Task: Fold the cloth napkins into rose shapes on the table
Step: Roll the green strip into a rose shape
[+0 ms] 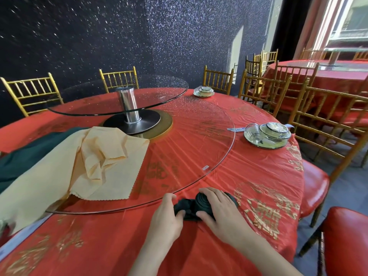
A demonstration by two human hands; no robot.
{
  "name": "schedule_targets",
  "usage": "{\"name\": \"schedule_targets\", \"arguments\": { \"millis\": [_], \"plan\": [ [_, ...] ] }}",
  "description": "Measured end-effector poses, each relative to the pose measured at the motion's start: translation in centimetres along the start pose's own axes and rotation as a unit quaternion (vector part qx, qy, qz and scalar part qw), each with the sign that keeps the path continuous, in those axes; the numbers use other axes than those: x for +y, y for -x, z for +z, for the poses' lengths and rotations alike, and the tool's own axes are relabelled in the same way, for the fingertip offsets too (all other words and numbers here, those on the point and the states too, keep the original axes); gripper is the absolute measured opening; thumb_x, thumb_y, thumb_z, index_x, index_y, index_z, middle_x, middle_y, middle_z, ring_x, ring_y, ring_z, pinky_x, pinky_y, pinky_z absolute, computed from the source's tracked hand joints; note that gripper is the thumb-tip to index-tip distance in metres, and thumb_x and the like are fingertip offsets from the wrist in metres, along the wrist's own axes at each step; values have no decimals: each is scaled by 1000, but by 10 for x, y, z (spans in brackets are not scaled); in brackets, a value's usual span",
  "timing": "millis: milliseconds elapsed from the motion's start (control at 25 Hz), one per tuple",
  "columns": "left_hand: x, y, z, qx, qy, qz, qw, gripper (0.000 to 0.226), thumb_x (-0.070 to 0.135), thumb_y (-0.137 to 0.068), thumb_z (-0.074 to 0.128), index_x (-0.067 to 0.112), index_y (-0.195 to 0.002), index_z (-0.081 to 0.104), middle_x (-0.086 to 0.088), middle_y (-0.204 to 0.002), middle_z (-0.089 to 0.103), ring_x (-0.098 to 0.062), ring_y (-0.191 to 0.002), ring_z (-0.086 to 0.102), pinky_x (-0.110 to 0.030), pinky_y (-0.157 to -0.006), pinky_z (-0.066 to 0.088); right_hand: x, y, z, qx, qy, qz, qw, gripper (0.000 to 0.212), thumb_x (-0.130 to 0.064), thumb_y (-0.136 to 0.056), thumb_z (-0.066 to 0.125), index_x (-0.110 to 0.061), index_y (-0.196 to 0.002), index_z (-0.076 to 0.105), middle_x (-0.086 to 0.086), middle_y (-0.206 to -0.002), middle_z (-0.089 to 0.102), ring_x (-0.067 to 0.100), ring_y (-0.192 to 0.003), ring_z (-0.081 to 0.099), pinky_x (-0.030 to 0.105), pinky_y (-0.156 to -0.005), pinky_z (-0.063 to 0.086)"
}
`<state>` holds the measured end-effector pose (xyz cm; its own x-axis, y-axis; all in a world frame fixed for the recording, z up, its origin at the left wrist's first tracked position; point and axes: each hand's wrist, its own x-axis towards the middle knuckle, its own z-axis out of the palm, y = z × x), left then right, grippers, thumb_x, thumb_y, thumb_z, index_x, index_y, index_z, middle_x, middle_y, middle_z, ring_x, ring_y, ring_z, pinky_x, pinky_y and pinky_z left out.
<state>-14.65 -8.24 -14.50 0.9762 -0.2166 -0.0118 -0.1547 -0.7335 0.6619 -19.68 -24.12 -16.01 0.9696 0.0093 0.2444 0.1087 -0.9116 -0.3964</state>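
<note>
- Two hands work one dark green napkin in the head view; it lies on the red tablecloth at the near edge of the table, just outside the rim of the large glass disc.
- Napkin: matte cloth, wound into a tight spiral coil at its right end, with a looser bunched tail to the left.
- Tablecloth: glossy, wrinkled, thin film with gold printed motifs.
- A smaller glass disc sits higher on a brushed metal post with a round dark base.
- Cream napkin: crumpled, pinked edge, draped over the large disc's left side, overlapping a dark green cloth.
- Clear lidded glass bowl on its saucer, right of the disc; contents not discernible. A white lidded bowl stands at the far edge.
- Left hand: palm down, thumb and fingers pinching the napkin's tail.
- Right hand: fingers curved over the coil, thumb at its near side, grasping it.
</note>
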Motion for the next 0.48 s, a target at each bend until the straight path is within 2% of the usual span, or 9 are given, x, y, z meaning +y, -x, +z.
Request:
{"name": "schedule_targets", "arguments": {
  "millis": [80, 160, 240, 320, 400, 480],
  "plan": [
    [-5, 0, -2, 9, -23, 23, 999, 39, 24, -93, 55, 23, -128, 37, -2, -120, 57, -22, -110, 57, -28, -86, 44, 2, 0, -1, -6, -7, 11, 1000, 66, -62, -89, 33, -24, -143, 26, -7, -142, 34, 11, -134, 30, 25, -112, 17],
    [-8, 3, 0, 62, -46, 94, 993, 38, 21, -90, 60, 24, -123, 41, 2, -118, 54, -19, -109, 56, -26, -85, 44, 1, -1, 0, -7, -3, 7, 1000, 69, -63, -87, 31, -22, -143, 26, -4, -142, 35, 14, -133, 32, 27, -112, 18],
    [-7, 7, 3, 123, -70, 184, 973, 31, 21, -78, 72, 25, -102, 53, 6, -113, 52, -18, -106, 53, -27, -85, 44, 0, -1, 4, -4, 6, -2, 1000, 76, -66, -82, 24, -21, -143, 28, -2, -140, 37, 16, -132, 34, 27, -111, 19],
    [-4, 11, 5, 141, -114, 225, 957, 24, 27, -70, 79, 28, -84, 60, 4, -116, 56, -19, -110, 53, -34, -88, 45, -1, -1, 5, 0, 3, -1, 1000, 72, -63, -84, 33, -21, -142, 29, -1, -140, 37, 17, -132, 34, 27, -111, 19],
    [-6, 16, 8, 108, -161, 222, 956, 18, 34, -77, 74, 29, -92, 65, 3, -131, 51, -19, -126, 44, -37, -100, 38, -2, 0, 3, 1, -5, 0, 1000, 66, -52, -90, 48, -21, -144, 27, -2, -142, 34, 16, -134, 31, 28, -113, 17],
    [-8, 16, 10, 86, -157, 204, 963, 17, 37, -88, 60, 32, -105, 63, 10, -144, 36, -12, -138, 24, -31, -109, 22, -3, 1, 2, -5, 4, -2, 1000, 69, -48, -90, 51, -21, -146, 21, -3, -145, 29, 15, -137, 26, 28, -114, 14]
  ]
}}
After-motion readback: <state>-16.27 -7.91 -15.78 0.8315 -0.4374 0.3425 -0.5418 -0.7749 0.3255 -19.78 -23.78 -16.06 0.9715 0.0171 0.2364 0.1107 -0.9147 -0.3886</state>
